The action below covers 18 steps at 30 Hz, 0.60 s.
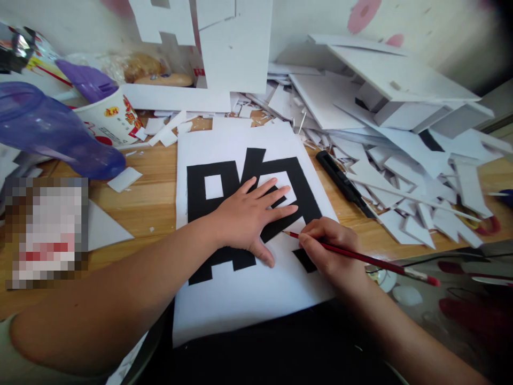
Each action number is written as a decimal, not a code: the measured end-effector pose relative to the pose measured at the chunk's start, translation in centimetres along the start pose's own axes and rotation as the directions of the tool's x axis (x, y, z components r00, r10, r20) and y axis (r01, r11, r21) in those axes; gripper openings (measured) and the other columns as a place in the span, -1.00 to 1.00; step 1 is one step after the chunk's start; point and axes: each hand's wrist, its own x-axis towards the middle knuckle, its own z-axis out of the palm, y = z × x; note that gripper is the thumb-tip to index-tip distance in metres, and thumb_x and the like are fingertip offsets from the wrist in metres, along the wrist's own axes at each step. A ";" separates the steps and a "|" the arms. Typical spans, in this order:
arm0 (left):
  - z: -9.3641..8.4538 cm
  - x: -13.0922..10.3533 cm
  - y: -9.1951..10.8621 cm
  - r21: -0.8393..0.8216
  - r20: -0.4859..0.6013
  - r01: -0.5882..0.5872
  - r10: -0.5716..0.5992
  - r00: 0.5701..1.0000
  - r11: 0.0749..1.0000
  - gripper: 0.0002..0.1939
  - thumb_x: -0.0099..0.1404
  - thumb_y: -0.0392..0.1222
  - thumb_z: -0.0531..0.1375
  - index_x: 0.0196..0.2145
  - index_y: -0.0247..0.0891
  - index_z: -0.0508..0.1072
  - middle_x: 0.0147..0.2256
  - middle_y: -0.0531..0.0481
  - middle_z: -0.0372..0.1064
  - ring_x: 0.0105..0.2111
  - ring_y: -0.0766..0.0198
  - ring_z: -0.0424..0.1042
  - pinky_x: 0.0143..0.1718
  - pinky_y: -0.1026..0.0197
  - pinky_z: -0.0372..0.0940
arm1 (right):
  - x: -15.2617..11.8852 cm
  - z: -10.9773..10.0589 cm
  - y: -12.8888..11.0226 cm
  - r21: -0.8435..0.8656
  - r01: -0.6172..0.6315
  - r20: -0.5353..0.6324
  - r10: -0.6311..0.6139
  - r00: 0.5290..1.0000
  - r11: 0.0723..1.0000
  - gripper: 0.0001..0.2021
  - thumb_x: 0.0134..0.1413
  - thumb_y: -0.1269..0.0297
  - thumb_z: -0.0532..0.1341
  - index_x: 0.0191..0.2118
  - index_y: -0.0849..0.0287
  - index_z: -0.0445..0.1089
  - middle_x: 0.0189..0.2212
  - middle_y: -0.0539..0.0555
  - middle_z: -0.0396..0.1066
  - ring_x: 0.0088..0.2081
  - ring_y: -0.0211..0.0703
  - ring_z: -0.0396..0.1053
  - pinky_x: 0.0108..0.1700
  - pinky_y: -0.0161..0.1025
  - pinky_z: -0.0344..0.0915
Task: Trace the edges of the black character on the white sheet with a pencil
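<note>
Black block-stroke character (240, 258) lies on a white sheet (224, 310), mid worktop (156, 176); what shows looks like Chinese 的, part hidden. Left hand (244, 219) is spread flat across its middle, thumb angled toward the near side. Right hand (336, 235) pinches a red pencil (380, 263) close to its point; tip is at a lower edge of the black, just beside the left hand. Can't tell if it touches.

Labels: white paper cup (112, 120) at far left has red and yellow printing, Chinese-style lettering plus small dark lines, too small to read. Pixelated patch (48, 230) at left shows a red band, text illegible. No brand readable on the pencil.

Surface: light wood, visible grain. White offcuts (385, 182) heaped right, more scraps behind the sheet. Black cutter-like tool (342, 182) lies along the sheet's right side, by the heap. White boards (401, 75) stacked at the back right, cut white panel (236, 53) upright at the back. Translucent purple bottle (60, 128) tilted beside the cup.

Room: pale wall (304, 21) behind, pink round marks (364, 15). Dark fabric (300, 342) at the near edge.
</note>
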 end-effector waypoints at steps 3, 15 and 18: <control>0.0 0.0 0.0 0.004 0.001 -0.002 0.002 1.000 1.000 0.20 -0.17 0.58 0.14 0.34 0.02 -0.07 0.39 -0.08 -0.43 0.36 -0.08 -0.48 0.26 -0.23 -0.54 | 0.1 0.0 0.2 -0.002 -0.031 -0.023 0.031 0.999 1.000 -0.84 -0.04 0.43 0.21 -0.57 0.13 0.33 -0.55 -0.03 0.44 -0.55 -0.28 0.33 -0.50 -0.32 0.21; 0.0 0.0 0.0 0.019 0.016 0.009 -0.009 1.000 1.000 0.16 -0.13 0.56 0.14 0.34 0.03 -0.06 0.39 -0.08 -0.45 0.36 -0.11 -0.47 0.26 -0.22 -0.56 | 0.7 -0.3 0.3 -0.003 -0.119 -0.220 0.115 0.969 0.993 -0.82 -0.08 0.40 0.21 -0.63 0.12 0.32 -0.64 -0.05 0.37 -0.55 -0.25 0.31 -0.50 -0.29 0.18; 0.0 0.0 0.0 0.012 0.015 0.008 -0.009 1.000 1.000 0.18 -0.15 0.56 0.16 0.34 0.01 -0.06 0.39 -0.08 -0.44 0.35 -0.14 -0.45 0.26 -0.22 -0.56 | 0.8 -0.4 0.3 0.008 -0.144 -0.270 0.141 0.952 0.990 -0.81 -0.09 0.40 0.21 -0.64 0.11 0.30 -0.65 -0.04 0.35 -0.55 -0.24 0.30 -0.48 -0.27 0.19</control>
